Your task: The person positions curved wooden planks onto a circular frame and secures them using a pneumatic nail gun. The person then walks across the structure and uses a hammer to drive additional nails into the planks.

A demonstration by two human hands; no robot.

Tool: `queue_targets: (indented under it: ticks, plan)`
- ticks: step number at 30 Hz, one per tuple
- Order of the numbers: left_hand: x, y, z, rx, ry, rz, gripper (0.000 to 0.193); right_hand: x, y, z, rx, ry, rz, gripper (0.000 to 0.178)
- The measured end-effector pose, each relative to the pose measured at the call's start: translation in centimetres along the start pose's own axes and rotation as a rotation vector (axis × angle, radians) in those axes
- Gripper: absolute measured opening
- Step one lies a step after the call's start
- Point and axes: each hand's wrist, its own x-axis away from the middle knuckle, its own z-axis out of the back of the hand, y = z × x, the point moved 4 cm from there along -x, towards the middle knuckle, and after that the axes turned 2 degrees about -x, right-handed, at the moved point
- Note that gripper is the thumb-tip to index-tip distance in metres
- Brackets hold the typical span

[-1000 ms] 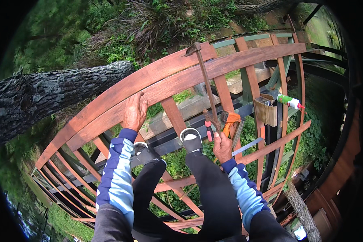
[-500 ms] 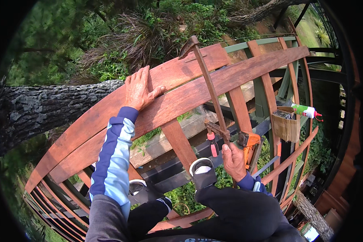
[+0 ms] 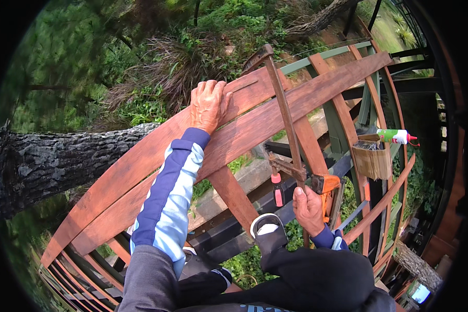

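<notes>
My right hand (image 3: 309,209) is closed around the lower bar of a rusty bar clamp (image 3: 285,112), thumb up along the metal. The clamp stands tilted across the planks, its top jaw out beyond the far edge. A screw with a red and black handle (image 3: 278,193) hangs from its sliding jaw. My left hand (image 3: 209,106) lies on the outer reddish-brown plank (image 3: 140,156), fingers curled over its far edge and their tips hidden. Beside that plank runs a second curved plank (image 3: 234,140), with a narrow gap between them.
An orange and black power tool (image 3: 325,184) is right of my right hand. A cardboard box (image 3: 372,158) and a green and white glue bottle (image 3: 398,137) sit on the frame's right side. Slats (image 3: 234,195) cross below the planks. A tree trunk (image 3: 73,156) reaches in from the left.
My left hand has slid right along the outer plank, and its spread fingers have closed over the edge. The clamp stays in my right hand, slightly further right in view.
</notes>
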Motion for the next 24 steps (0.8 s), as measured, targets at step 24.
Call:
queue_targets:
  ticks: [24]
  plan:
    - [-2.4,1.2,-1.8,-0.035,-0.031,-0.055,0.027,-1.8,0.7,-0.2,0.007,0.003,0.067,0.031]
